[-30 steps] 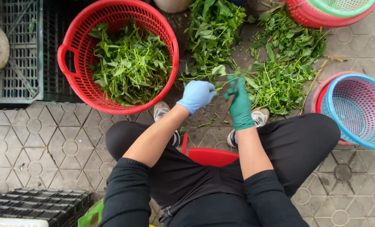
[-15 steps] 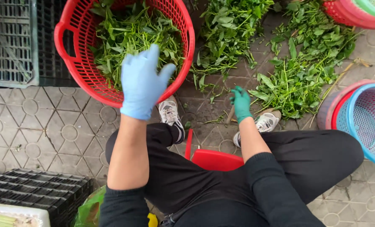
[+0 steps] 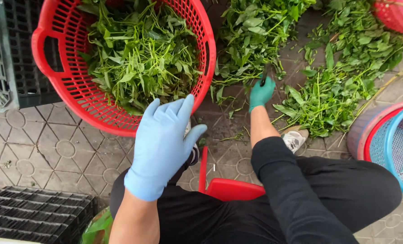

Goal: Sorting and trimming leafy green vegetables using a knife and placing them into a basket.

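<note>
- While crouched over a red stool (image 3: 230,189), working low above wet patterned paving (image 3: 43,149).
- Left hand (image 3: 163,144), in a pale blue glove: wide open, fingers spread, holding nothing, raised in front of the near rim of the red basket (image 3: 75,97).
- Right hand (image 3: 261,92), in a green glove: curled narrow, down at the foot of the loose greens; cannot tell what is gripped, if anything.
- Picked greens (image 3: 142,49) heaped inside the basket, tangled, pointing no single way.
- Middle pile (image 3: 251,36) on the paving just beyond the right hand, thin stalk ends trailing toward the basket.
- Right pile (image 3: 332,90) beside it, near the blue basket (image 3: 398,149): long axis of most stalks slanting from lower left up to upper right, bare stem ends mostly low, leafy tops fanned outward.
- Likely slip: stalks falling short of the rim onto dirty paving, caused by a loose, gloved grip.
- Another risk: stems crushed by the shoe (image 3: 295,139), set touching the pile's edge.
- Also possible: leaves torn from stalks if pulled against the tangle.
</note>
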